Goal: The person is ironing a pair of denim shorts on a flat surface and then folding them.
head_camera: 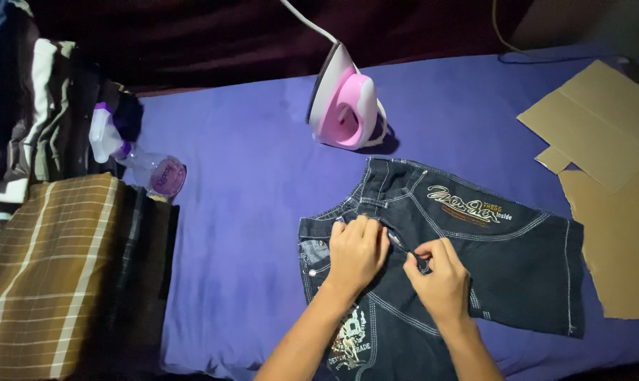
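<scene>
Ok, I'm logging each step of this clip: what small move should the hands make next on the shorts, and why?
Probably draw the zipper shut: the right hand pinches at the fly of the dark denim shorts while the left hand presses the waistband flat beside it.

Just two bare forearms, left hand (pixel 357 252) and right hand (pixel 441 280), no sleeves, rings or watch showing.

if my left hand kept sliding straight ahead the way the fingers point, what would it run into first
The left hand lies flat on the dark denim shorts, fingers pointing up and away. It would first cross the shorts' waistband edge, then bare purple cloth. The pink and white iron stands farther on, roughly in line, though depth is unclear.
</scene>
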